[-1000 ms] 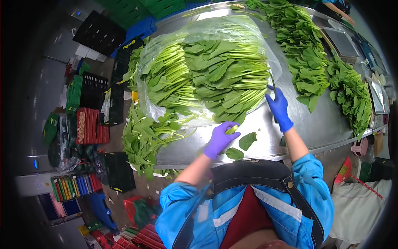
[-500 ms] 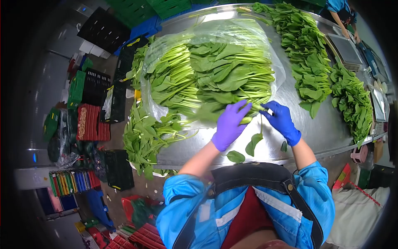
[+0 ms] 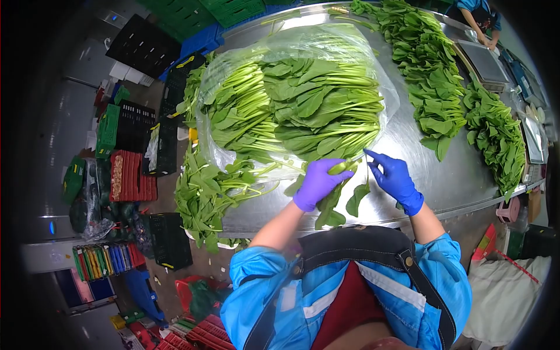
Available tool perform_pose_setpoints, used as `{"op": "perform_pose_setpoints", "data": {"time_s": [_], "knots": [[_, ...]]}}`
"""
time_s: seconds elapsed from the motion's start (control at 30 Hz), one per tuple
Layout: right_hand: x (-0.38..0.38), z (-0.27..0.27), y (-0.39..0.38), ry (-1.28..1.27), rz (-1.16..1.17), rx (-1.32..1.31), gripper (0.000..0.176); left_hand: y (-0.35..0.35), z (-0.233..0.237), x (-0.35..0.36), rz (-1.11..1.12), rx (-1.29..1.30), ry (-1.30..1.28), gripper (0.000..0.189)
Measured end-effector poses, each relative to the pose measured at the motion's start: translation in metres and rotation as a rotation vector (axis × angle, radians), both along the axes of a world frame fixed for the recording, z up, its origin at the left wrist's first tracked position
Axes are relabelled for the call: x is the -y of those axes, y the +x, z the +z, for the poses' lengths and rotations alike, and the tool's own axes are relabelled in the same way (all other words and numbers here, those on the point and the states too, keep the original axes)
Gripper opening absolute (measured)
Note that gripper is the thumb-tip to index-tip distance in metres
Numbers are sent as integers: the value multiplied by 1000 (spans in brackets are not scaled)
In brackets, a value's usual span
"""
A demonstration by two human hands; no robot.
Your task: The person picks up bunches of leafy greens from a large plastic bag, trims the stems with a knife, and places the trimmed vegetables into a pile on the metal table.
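Note:
My left hand [image 3: 319, 182], in a purple glove, is closed round a few leafy green stalks [image 3: 330, 204] whose leaves hang down toward the table's near edge. To its right, my right hand [image 3: 394, 179] wears a blue glove; its index finger stretches left and its fingers are apart, with nothing visible in them. Between the hands, a loose leaf [image 3: 357, 200] on a thin stem lies on the metal table [image 3: 431, 192]. Just beyond the hands, stacked greens [image 3: 321, 105] rest on a clear plastic bag [image 3: 382, 76].
Loose greens [image 3: 204, 192] lie at the table's left edge. Two long rows of greens [image 3: 431, 93] run along the right, near a scale [image 3: 487, 63]. A co-worker's hands [image 3: 490, 42] are at the top right. Crates [image 3: 133, 175] stand on the left.
My left hand has moved slightly left and toward me, bringing the stalks away from the stack. My right hand has drawn slightly nearer, its index finger now extended. The co-worker's hands have shifted.

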State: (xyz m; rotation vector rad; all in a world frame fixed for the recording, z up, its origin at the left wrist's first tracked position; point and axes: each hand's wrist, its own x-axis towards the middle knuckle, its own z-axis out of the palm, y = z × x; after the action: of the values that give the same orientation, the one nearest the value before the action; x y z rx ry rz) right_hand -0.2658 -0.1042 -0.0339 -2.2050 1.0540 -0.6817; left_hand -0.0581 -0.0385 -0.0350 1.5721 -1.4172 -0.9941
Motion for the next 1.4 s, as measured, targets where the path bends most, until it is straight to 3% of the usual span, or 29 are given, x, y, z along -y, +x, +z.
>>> {"op": "perform_pose_setpoints", "data": {"time_s": [0.07, 0.13, 0.2, 0.3, 0.37, 0.4, 0.47, 0.57, 0.7, 0.77, 0.83, 0.93, 1.0, 1.03, 1.1, 1.4], "knots": [[-3, -18, 1, -34, 55, -2, 32, 5, -13, 3, -29, -221, 274, 36], [-8, -21, 6, 133, 65, 31, 34, 4, -15, 3, -41, -269, 259, 35], [-11, -25, 10, 92, 65, 69, 34, 1, -19, 2, -52, -319, 246, 34], [-11, -23, 16, 57, 92, 97, 36, -1, -16, 4, -55, -315, 24, 34], [-10, -22, 18, 385, 61, 295, 33, 2, -7, 3, -64, -529, 252, 36], [-8, -20, 17, 386, 61, 295, 33, 3, -8, 3, -63, -529, 253, 36], [-6, -17, 13, 672, 18, 295, 30, 5, -15, 1, -42, -696, 429, 36], [-7, -20, 18, 648, -7, 320, 29, 9, -35, 4, -103, -717, 401, 35], [-6, -21, 20, 671, -35, 198, 28, 9, -20, 4, -73, -755, 400, 34], [-9, -21, 25, 703, -78, 299, 28, 8, -14, 3, -158, -495, 375, 37], [-12, -22, 29, 732, -120, 402, 29, -1, -30, 0, -119, -479, 280, 38], [-13, -23, 31, 703, -123, 439, 29, -13, -44, -1, -41, -333, 62, 40], [-9, -17, 27, 308, -45, 196, 34, -14, -39, -1, 68, -109, 36, 38], [-7, -21, 24, 307, -46, 196, 34, -11, -33, 0, 66, -109, 35, 38], [-2, -28, 15, -296, 52, 30, 49, -5, -19, 1, 0, -127, 56, 42], [-2, -32, 22, -301, 154, -113, 54, -10, -8, -4, -47, -96, -44, 35]]}}
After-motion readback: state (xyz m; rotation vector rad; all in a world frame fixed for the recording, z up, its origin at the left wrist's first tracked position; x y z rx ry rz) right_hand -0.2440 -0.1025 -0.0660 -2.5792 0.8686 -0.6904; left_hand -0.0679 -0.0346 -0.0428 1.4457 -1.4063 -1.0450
